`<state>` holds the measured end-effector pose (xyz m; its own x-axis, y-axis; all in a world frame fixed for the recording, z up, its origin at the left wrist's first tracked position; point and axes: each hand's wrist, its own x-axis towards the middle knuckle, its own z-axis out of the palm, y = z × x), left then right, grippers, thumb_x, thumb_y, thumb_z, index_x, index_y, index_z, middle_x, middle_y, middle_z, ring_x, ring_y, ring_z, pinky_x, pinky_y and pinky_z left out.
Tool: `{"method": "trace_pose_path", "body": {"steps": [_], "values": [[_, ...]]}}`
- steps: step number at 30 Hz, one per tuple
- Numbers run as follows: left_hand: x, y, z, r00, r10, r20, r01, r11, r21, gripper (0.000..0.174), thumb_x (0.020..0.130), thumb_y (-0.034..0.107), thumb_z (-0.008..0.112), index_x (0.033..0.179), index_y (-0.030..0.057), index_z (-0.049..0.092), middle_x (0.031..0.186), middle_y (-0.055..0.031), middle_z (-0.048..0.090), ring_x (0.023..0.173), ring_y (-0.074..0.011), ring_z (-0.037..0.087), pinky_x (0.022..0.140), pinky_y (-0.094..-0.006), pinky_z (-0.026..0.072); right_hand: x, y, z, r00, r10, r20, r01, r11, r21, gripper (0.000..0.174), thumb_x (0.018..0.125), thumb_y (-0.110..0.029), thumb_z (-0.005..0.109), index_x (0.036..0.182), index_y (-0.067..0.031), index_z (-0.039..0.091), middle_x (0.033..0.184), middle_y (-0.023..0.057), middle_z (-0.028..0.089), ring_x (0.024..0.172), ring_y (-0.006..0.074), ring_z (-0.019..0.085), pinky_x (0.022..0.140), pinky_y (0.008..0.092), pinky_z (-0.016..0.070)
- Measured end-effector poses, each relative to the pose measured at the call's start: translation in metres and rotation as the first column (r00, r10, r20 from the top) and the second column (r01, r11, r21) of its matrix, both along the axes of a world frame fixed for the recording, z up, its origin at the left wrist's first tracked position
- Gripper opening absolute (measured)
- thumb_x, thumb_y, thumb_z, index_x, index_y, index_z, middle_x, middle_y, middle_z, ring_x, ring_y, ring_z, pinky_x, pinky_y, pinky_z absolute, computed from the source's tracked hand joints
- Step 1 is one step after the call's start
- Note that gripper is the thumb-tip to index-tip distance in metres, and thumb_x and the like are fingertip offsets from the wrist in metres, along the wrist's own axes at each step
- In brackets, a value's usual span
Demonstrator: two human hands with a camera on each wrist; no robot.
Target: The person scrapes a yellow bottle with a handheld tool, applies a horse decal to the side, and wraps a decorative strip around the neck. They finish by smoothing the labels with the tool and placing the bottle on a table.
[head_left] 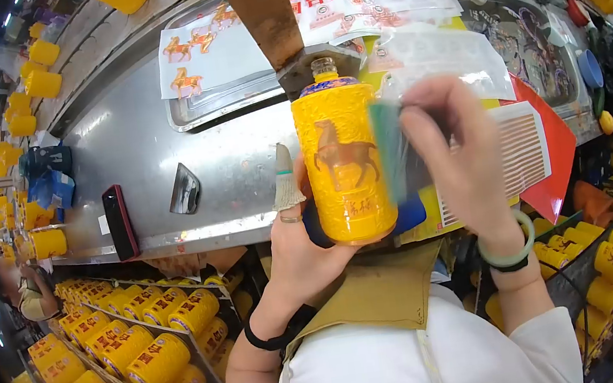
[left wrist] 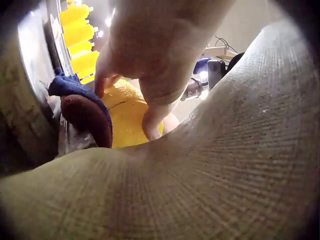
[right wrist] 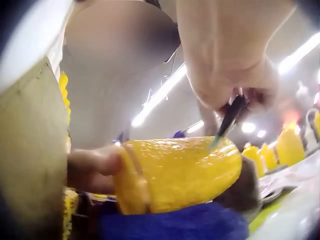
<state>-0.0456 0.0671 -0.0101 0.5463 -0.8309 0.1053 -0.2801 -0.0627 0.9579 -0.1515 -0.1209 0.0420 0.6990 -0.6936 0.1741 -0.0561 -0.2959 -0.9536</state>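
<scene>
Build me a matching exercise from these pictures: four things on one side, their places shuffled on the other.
Column one:
1. yellow bottle
2. phone
3. green flat tool
4. sheet of horse pictures

Column two:
A. in the right hand
B. partly over a metal tray
C. held by the left hand
D. near the front edge of the metal table

Pairs: 1-C, 2-D, 3-A, 4-B

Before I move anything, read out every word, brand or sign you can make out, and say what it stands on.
"FILA": white cloth shirt, upside down.
"國" and "台": red characters on the white printed sheet; its small print is too small.
Embossed yellow cylindrical bottle: brushlike characters below the horse, too unclear.
Yellow cylindrical containers, lower left: markings too small.
</scene>
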Motion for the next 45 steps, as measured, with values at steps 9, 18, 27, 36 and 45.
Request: {"method": "trace_pose_path", "body": {"steps": [9,18,27,36,45], "values": [[0.001,0.007,-0.013,1.0,0.008,0.019,-0.009,0.998,0.06,0.112,0.071,0.012,0.099,0.159,-0.0054,0.031,0.147,-0.0178,0.056,0.134,-0.0266,0.059,0.112,-0.0401,0.0469,-0.014,-0.007,-0.023,0.97,-0.174,-0.168,0.133,0.963,-0.235,0.01,0.095,-0.005,0.071,0.103,-0.0004,0.068,0.091,0.0133,0.067,0.079,0.0249,0.066,0.073,0.0356,0.0522],[-0.005,0.005,-0.011,0.996,0.033,-0.078,-0.031,0.999,0.027,0.113,0.074,0.004,0.095,0.162,-0.0036,0.025,0.149,-0.0179,0.054,0.133,-0.0267,0.059,0.113,-0.041,0.0484,-0.019,-0.001,-0.023,0.978,-0.162,-0.13,0.11,0.935,-0.338,0.011,0.092,0.001,0.072,0.103,-0.0019,0.072,0.089,0.0125,0.067,0.079,0.027,0.068,0.071,0.0348,0.0526],[-0.015,0.004,-0.015,0.977,0.194,-0.089,-0.202,0.975,-0.092,0.114,0.074,0.019,0.097,0.161,-0.0063,0.027,0.15,-0.0229,0.054,0.134,-0.0321,0.059,0.113,-0.0432,0.0477,-0.028,0.053,-0.004,0.986,-0.022,-0.163,-0.023,0.962,-0.272,0.011,0.088,0.0,0.075,0.098,-0.0034,0.071,0.084,0.0132,0.063,0.075,0.0318,0.066,0.067,0.0384,0.0519],[-0.009,0.012,-0.01,0.976,0.16,0.15,-0.159,0.987,-0.019,0.115,0.072,0.018,0.098,0.161,-0.0037,0.029,0.15,-0.0218,0.055,0.131,-0.032,0.061,0.113,-0.0443,0.0478,-0.062,0.016,-0.028,0.947,-0.238,-0.216,0.221,0.97,-0.101,0.012,0.096,-0.005,0.071,0.106,0.0023,0.071,0.098,0.0097,0.072,0.089,0.0173,0.066,0.082,0.0297,0.0503],[0.015,0.012,0.021,0.93,-0.087,-0.357,0.07,0.996,-0.06,0.127,0.076,0.004,0.092,0.166,-0.0021,0.003,0.154,-0.0227,0.048,0.144,-0.0283,0.049,0.122,-0.0442,0.0369,-0.049,0.001,-0.031,0.99,-0.117,0.08,0.1,0.976,0.195,0.01,0.102,-0.001,0.064,0.111,0.0015,0.069,0.102,0.0001,0.068,0.095,0.0075,0.06,0.087,0.0232,0.0463]]}}
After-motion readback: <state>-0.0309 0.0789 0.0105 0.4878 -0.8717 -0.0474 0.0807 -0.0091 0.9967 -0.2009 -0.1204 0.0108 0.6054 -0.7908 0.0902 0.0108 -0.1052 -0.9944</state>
